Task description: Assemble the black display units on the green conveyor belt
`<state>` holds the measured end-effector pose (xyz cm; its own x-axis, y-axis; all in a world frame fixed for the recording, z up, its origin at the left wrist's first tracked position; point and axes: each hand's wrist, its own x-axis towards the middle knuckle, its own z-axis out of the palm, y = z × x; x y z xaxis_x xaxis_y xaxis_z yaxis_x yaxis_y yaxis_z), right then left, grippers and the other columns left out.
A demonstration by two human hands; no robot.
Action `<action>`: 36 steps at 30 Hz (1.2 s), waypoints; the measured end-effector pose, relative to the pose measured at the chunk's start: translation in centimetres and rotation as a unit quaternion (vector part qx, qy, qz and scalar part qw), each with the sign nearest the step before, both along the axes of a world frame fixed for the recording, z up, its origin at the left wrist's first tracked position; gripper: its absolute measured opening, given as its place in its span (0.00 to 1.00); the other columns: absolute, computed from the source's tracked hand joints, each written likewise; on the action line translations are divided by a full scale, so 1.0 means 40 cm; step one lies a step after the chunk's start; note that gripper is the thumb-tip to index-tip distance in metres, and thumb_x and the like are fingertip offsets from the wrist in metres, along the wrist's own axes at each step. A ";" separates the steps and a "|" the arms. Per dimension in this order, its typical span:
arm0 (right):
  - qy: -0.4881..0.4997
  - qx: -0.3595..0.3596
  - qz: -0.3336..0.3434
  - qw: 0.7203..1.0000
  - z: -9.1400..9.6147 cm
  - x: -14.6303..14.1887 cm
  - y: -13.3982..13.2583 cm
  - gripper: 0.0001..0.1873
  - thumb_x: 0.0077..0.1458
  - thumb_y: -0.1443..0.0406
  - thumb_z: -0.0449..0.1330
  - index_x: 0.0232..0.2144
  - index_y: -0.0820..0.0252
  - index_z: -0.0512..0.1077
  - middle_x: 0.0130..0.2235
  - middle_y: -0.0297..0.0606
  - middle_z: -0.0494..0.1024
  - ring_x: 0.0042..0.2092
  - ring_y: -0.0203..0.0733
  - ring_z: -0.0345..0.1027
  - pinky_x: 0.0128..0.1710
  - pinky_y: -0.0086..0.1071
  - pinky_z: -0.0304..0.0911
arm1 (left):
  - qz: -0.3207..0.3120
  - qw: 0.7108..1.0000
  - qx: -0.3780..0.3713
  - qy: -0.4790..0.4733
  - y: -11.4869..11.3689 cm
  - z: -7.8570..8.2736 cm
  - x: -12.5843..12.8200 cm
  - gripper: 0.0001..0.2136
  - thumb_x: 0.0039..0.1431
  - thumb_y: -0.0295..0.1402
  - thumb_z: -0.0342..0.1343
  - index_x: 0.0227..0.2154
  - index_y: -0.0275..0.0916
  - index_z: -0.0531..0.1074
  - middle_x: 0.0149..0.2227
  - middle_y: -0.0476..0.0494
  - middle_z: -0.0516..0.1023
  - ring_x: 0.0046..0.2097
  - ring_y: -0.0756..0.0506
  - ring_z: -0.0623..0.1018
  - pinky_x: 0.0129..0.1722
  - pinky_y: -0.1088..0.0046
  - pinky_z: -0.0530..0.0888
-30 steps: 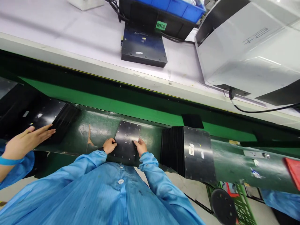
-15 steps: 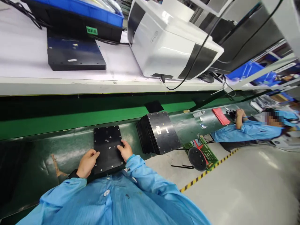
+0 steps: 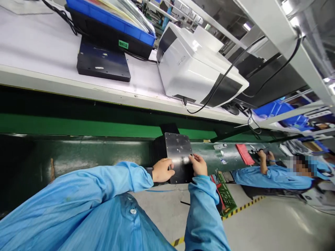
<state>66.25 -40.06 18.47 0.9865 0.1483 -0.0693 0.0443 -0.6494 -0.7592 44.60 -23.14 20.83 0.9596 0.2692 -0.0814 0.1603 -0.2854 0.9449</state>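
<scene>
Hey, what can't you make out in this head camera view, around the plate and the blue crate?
All in the head view:
- Underside of the black plate: faces away; the left hand and right hand cover its lower edge.
- Contents of the blue crate: glare on plastic, and the top edge cuts them off.
- Whatever the co-worker's hands hold: too small.

The person's blue sleeves (image 3: 78, 205) run off the bottom edge, and the fingers (image 3: 167, 164) cover part of the black metal plate (image 3: 179, 148). What the co-worker's hands (image 3: 262, 156) hold is too small to tell, and the contents of the blue crate (image 3: 136, 32) are blurred.
</scene>
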 end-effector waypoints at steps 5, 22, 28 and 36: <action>-0.035 -0.187 0.047 0.981 -0.045 0.041 0.000 0.46 0.42 0.43 0.70 0.59 0.61 0.75 0.56 0.53 0.79 0.57 0.60 0.73 0.60 0.48 0.65 | -0.015 1.000 -0.006 -0.019 -0.054 -0.086 0.042 0.10 0.52 0.26 0.61 0.38 0.42 0.70 0.60 0.37 0.71 0.63 0.39 0.71 0.64 0.60 0.69; -0.048 -0.159 0.078 0.983 0.026 0.010 0.038 0.49 0.34 0.36 0.67 0.54 0.58 0.78 0.51 0.55 0.82 0.55 0.64 0.74 0.58 0.55 0.64 | -0.035 0.999 0.019 -0.017 -0.016 -0.101 0.052 0.08 0.52 0.27 0.60 0.36 0.40 0.71 0.47 0.42 0.77 0.52 0.40 0.76 0.55 0.64 0.74; -0.105 -0.168 -0.054 0.979 0.040 -0.124 0.084 0.40 0.36 0.33 0.61 0.54 0.28 0.75 0.60 0.55 0.75 0.66 0.70 0.63 0.62 0.63 0.57 | 0.042 0.988 0.106 -0.101 0.230 -0.100 -0.144 0.08 0.55 0.27 0.61 0.38 0.41 0.73 0.52 0.37 0.77 0.59 0.39 0.74 0.64 0.59 0.69; 0.156 0.148 0.230 0.949 -0.150 -0.611 0.498 0.24 0.39 0.44 0.71 0.38 0.44 0.77 0.40 0.43 0.83 0.48 0.63 0.80 0.51 0.58 0.75 | 0.538 0.752 0.353 0.144 0.687 -0.030 -0.993 0.15 0.62 0.36 0.58 0.50 0.37 0.74 0.66 0.30 0.68 0.75 0.28 0.50 0.71 0.37 0.50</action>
